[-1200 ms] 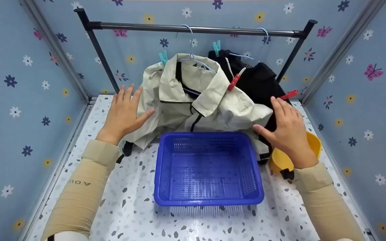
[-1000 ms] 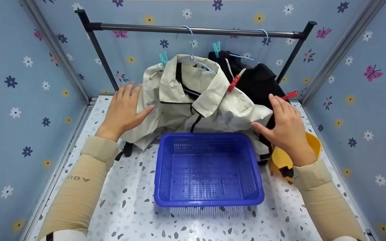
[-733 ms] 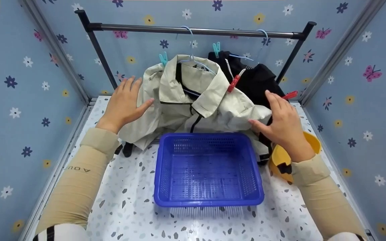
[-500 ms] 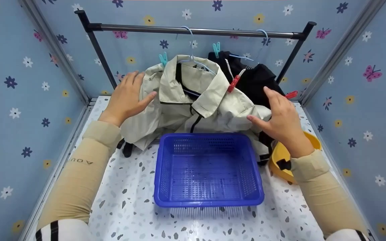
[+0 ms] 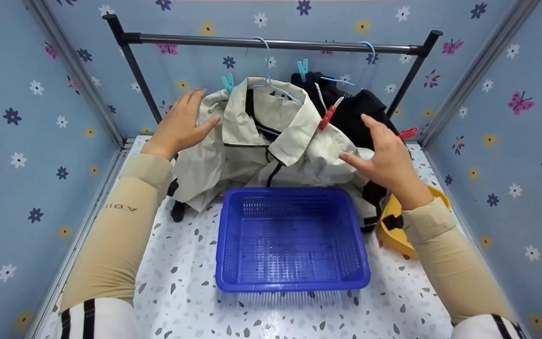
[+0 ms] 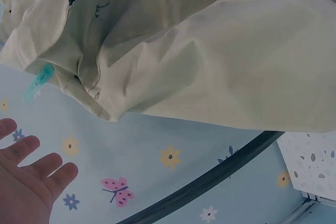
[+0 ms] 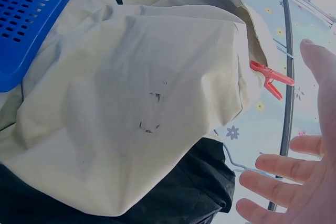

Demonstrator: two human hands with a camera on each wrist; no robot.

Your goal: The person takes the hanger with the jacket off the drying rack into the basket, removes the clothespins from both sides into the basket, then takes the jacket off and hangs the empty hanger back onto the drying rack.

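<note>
A cream jacket (image 5: 294, 136) hangs on a light blue hanger from the rack bar, a teal peg (image 5: 227, 83) on its left shoulder and a red peg (image 5: 327, 117) on its right. Behind it at the right hangs a black garment (image 5: 360, 117). My left hand (image 5: 181, 125) is over the jacket's left sleeve with fingers spread, holding nothing. Over the right sleeve my right hand (image 5: 388, 157) is spread too and holds nothing. The left wrist view shows the teal peg (image 6: 38, 83) beyond my left fingers; in the right wrist view the red peg (image 7: 273, 78) is near my right hand (image 7: 302, 182).
A blue basket (image 5: 292, 285) stands on the speckled surface in front of the jacket. Right of it, partly under my right forearm, is a yellow container (image 5: 395, 242). The black rack (image 5: 195, 40) spans the back, between flowered walls. Another red peg (image 5: 408, 133) is on the black garment.
Both hands have moved up toward the rack, and my right hand has also shifted a little left. The garments and the basket stay in place.
</note>
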